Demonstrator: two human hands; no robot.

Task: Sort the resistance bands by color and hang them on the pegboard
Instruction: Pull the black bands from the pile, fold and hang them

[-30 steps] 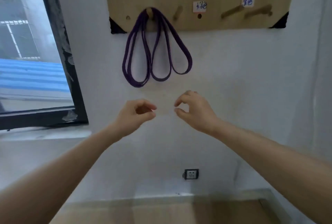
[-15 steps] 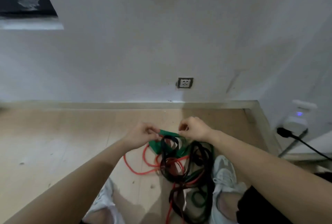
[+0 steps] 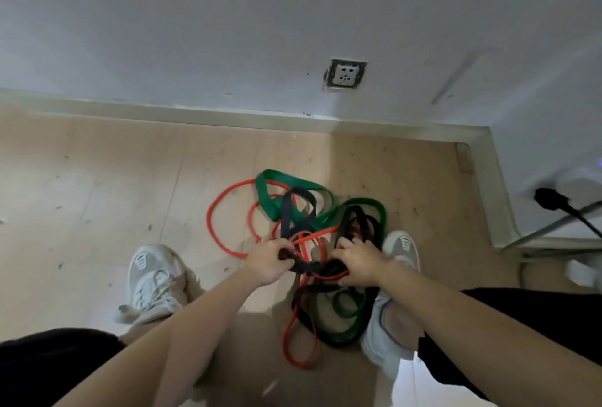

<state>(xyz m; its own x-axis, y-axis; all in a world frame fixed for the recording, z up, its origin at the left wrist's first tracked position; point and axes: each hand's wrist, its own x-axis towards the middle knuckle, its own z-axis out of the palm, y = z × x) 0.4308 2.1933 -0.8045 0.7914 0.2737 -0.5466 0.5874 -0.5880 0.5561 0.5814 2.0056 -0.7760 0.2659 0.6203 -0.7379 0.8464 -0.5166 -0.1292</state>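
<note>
a tangled heap of rubber resistance bands [image 3: 325,219] lies on the floor in the lower middle of the frame, between the person's feet and short of the wall. three colours loop through one another, unsorted. the wide flat green bands [image 3: 265,198] take up the most room, with one folded loop at the top of the heap and others curving down its right side. the flat black bands [image 3: 286,214] are narrower; they cross over the green in the middle and coil at the lower right. the thin red-orange bands [image 3: 210,220] are the slimmest. one open ring spreads to the left of the heap and a long loop trails toward the bottom of the frame.

both hands are in the middle of the tangle, close together. the left hand [image 3: 268,264] has its fingers curled round a black band. the right hand [image 3: 358,264] is closed over a bunch of black strands; which single band it holds i cannot tell. a red strand winds across the black ones between the two hands.

a white painted wall [image 3: 228,15] fills the upper half and a pale wooden floor [image 3: 81,194] the middle, with a light skirting board [image 3: 195,113] between them. black shorts [image 3: 49,367] show at the lower corners. a grey-white left sneaker [image 3: 153,279] stands apart from the heap. the right sneaker [image 3: 402,248] touches the heap's right edge. a white wall socket [image 3: 345,75] sits above the heap. a blurred black plug [image 3: 550,198] with its cable is at the right edge.
</note>
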